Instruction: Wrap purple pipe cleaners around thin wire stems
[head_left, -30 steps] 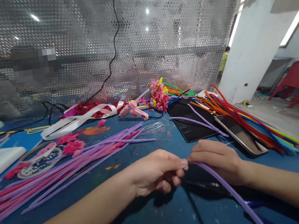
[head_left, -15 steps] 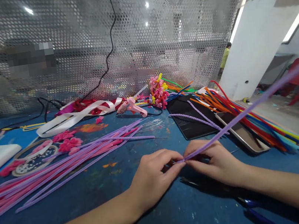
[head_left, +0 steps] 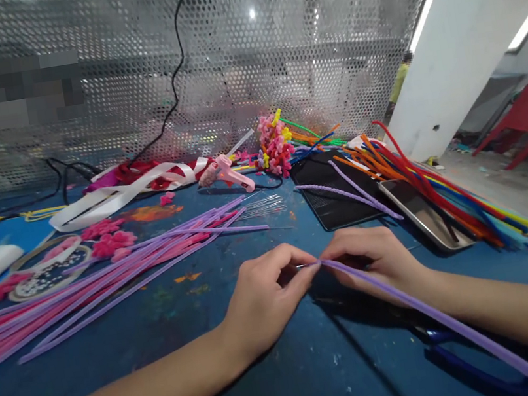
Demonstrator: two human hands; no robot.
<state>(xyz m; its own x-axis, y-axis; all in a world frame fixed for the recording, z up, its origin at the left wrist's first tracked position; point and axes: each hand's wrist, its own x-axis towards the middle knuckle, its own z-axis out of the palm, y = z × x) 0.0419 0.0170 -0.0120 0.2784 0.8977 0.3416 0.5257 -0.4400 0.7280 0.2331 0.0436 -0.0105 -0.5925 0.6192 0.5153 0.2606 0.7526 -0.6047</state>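
My left hand (head_left: pixel 264 300) and my right hand (head_left: pixel 377 260) meet fingertip to fingertip over the blue table (head_left: pixel 180 369). Both pinch the end of one purple pipe cleaner (head_left: pixel 440 317). Its long free part runs down to the right across my right forearm toward the frame's lower right corner. Both hands have their fingers closed on that end.
A spread of purple and pink pipe cleaners (head_left: pixel 108 281) lies to the left. A pink glue gun (head_left: pixel 230 173), white ribbon (head_left: pixel 115 197), pink pipe-cleaner flowers (head_left: pixel 277 150), a black tray (head_left: pixel 333 197), a metal tray (head_left: pixel 421 221) and mixed-colour pipe cleaners (head_left: pixel 442 198) sit behind. Perforated metal screen (head_left: pixel 244 62) backs the table.
The free length of the purple pipe cleaner swung up to the right half a second ago, and now points down to the right again. The hands stayed together at its end.
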